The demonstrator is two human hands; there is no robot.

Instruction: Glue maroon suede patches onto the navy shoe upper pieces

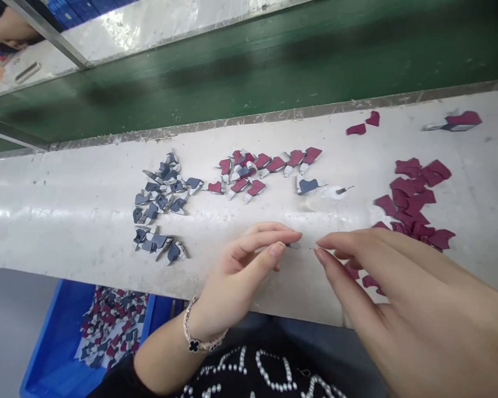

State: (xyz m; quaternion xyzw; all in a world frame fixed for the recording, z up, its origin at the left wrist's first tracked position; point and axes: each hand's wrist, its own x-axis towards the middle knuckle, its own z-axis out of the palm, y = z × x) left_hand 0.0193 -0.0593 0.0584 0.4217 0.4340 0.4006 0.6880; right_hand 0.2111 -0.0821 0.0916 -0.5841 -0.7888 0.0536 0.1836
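Observation:
My left hand (243, 268) has its fingers closed around a small grey part (292, 245), whose tip shows past the fingertips; the rest is hidden. To its right, my right hand (382, 276) holds thumb and index tips close together in a pinch. Anything between those tips is too small to make out. Just beyond the hands lie a blue-and-grey piece (308, 186) and a small white bottle (334, 192) with a thin needle tip. Flat dark-red pieces (413, 190) form a loose pile, partly covered by my right hand.
Blue-and-grey pieces (160, 190) lie at left on the white bench (66, 210), with red-topped pieces (276, 164) mid-bench. A red-topped piece (460, 120) sits far right. Below stands a blue bin (53, 337) of mixed pieces. A green belt (232, 72) runs behind; another person's arm (12, 27) shows beyond.

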